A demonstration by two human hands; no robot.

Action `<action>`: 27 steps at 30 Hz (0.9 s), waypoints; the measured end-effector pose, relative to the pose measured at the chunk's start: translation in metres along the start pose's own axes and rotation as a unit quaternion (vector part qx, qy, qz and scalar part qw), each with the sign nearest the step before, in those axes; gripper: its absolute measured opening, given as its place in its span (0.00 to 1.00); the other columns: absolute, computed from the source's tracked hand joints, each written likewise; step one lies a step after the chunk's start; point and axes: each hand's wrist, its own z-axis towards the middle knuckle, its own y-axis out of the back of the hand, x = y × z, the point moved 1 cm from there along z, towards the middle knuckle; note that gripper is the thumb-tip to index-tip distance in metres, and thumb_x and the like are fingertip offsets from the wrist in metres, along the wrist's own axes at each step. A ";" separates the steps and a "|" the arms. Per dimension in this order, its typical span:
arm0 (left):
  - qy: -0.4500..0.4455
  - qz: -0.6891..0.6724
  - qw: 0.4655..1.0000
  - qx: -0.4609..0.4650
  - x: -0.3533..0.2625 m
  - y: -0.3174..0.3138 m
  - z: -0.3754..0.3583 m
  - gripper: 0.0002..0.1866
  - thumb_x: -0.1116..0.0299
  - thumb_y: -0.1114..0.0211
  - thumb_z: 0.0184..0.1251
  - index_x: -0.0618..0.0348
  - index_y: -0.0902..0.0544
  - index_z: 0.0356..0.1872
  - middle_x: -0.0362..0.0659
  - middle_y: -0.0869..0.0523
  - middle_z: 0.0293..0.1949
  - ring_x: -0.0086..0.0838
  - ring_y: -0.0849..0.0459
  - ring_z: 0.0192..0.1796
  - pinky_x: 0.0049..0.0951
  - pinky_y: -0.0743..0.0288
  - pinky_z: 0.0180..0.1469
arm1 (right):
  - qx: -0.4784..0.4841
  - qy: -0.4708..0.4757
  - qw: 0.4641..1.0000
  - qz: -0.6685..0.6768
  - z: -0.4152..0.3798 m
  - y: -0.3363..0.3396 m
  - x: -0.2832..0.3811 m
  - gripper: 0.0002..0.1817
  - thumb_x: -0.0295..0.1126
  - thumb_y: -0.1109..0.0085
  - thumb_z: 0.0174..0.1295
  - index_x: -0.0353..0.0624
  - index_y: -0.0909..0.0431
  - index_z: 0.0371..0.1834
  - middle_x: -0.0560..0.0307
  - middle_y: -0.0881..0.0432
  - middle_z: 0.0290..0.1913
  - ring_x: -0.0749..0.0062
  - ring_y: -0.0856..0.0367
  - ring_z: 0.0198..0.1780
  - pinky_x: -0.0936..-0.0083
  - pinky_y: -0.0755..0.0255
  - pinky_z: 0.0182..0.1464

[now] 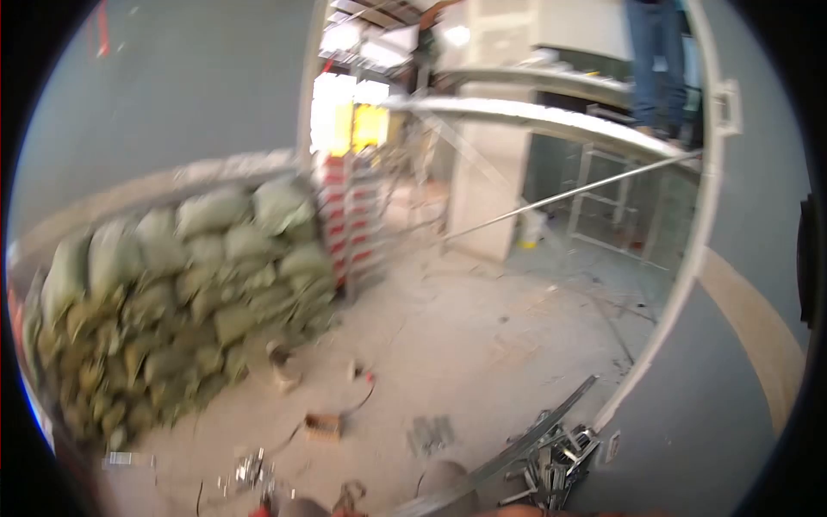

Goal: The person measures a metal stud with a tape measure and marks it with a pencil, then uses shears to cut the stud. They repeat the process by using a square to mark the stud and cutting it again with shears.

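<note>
A long metal profile [525,444] runs diagonally up from the bottom edge, crossing in front of a rounded grey-brown shape [448,476]. Only a skin-coloured sliver of my right hand or forearm [517,511] shows at the bottom edge, close to the profile; its fingers are out of frame. My left hand does not show. Beside the profile, on the right, lies a heap of cut metal pieces [556,470]. On the floor to the left are small shiny metal parts [248,472] and a red object [261,510] at the edge. The picture is blurred.
Stacked green sacks [189,284] line the left wall. An open cardboard box [323,426] and a dark cable [360,401] lie on the floor [405,345]. Beyond the door frame [668,340], a person [656,65] stands on a scaffold platform [551,116] with a diagonal brace [568,196].
</note>
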 end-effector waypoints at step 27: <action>0.171 0.420 0.784 -0.424 -0.073 0.233 -0.131 0.14 0.63 0.30 0.70 0.67 0.10 0.43 0.43 0.13 0.27 0.23 0.19 0.30 0.28 0.23 0.38 | -0.213 -0.106 0.900 -0.365 0.012 0.073 0.085 0.23 0.48 0.44 0.72 0.40 0.13 0.30 0.41 0.17 0.29 0.44 0.16 0.37 0.56 0.26 0.42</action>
